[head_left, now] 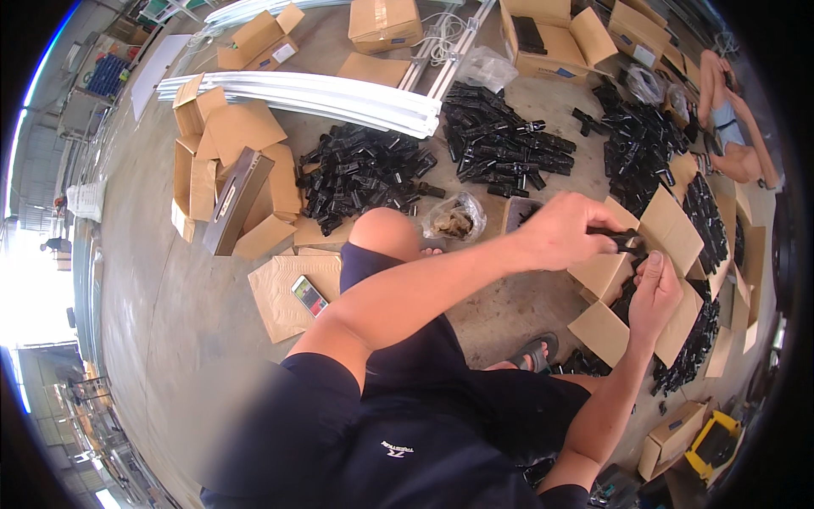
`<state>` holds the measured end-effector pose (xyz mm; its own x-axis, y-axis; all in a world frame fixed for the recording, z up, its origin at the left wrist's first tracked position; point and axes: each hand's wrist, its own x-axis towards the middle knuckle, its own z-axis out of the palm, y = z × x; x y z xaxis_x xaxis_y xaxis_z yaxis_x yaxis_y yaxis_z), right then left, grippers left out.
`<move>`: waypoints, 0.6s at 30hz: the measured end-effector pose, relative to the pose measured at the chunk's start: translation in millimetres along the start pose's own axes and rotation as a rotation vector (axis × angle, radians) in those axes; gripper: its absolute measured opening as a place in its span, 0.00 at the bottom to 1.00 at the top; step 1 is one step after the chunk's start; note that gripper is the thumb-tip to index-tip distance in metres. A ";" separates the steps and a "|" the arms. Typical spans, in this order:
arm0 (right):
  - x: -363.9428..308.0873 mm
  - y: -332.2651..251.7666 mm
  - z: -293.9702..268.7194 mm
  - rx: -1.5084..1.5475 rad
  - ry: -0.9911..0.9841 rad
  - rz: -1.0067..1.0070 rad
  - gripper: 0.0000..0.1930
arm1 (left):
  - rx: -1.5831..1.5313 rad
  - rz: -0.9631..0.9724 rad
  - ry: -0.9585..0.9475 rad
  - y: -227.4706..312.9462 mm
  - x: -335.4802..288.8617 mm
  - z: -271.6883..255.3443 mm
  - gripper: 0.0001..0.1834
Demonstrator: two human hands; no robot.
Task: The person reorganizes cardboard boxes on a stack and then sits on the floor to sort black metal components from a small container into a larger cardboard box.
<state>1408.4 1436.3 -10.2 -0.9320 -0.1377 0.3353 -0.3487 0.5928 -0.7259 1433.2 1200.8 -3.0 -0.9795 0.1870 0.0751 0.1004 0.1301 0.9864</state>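
Observation:
My left hand [561, 233] reaches across to the right, its fingers closed on a small black plastic part [626, 240]. Just beside it, my right hand [656, 297] is closed, thumb up against the fingers, at the near end of the same part. Exactly where the right fingertips grip is hard to make out. Both hands are above an open cardboard box [671, 229] with its flaps spread. More black parts show inside the box, partly covered by my right hand.
Heaps of black parts [360, 174] lie on the floor ahead. Long white metal profiles [305, 97] rest behind them. A phone [309, 295] lies on flat cardboard [267, 297] at my left. Another person [736, 127] sits at far right. A yellow-edged container [712, 445] stands lower right.

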 end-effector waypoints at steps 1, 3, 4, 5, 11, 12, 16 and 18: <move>1.3 3.9 0.3 -0.016 -0.011 -0.027 0.20 | 0.240 0.036 -0.012 -3.9 -4.9 -12.3 0.18; 3.0 6.0 -1.2 -0.046 -0.030 -0.076 0.19 | 0.625 0.097 -0.019 -24.3 -17.7 -33.1 0.18; 3.7 3.6 0.3 -0.049 -0.046 -0.098 0.19 | 0.774 0.111 -0.010 -43.6 -29.9 -45.7 0.18; 3.2 1.2 0.4 -0.061 -0.059 -0.117 0.19 | 0.878 0.100 -0.035 -68.2 -43.1 -63.6 0.17; 1.8 -28.9 3.8 -0.021 -0.036 -0.096 0.16 | 1.425 -0.565 -0.081 -70.5 -107.8 -205.4 0.18; 2.5 -31.3 5.1 -0.003 -0.047 -0.083 0.15 | 1.494 -0.556 -0.025 -70.0 -120.3 -222.8 0.20; 9.2 -27.0 3.6 0.036 -0.005 -0.083 0.11 | 1.278 -0.593 -0.087 -33.7 -96.8 -212.4 0.24; 8.9 -26.5 -0.3 0.015 0.016 -0.075 0.08 | 1.166 -0.504 -0.182 -24.3 -76.5 -169.4 0.26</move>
<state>1409.4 1419.6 12.2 -0.9018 -0.1684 0.3981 -0.4186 0.5697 -0.7073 1476.0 1018.4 -8.0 -0.9251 -0.0138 -0.3795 -0.0894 0.9792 0.1822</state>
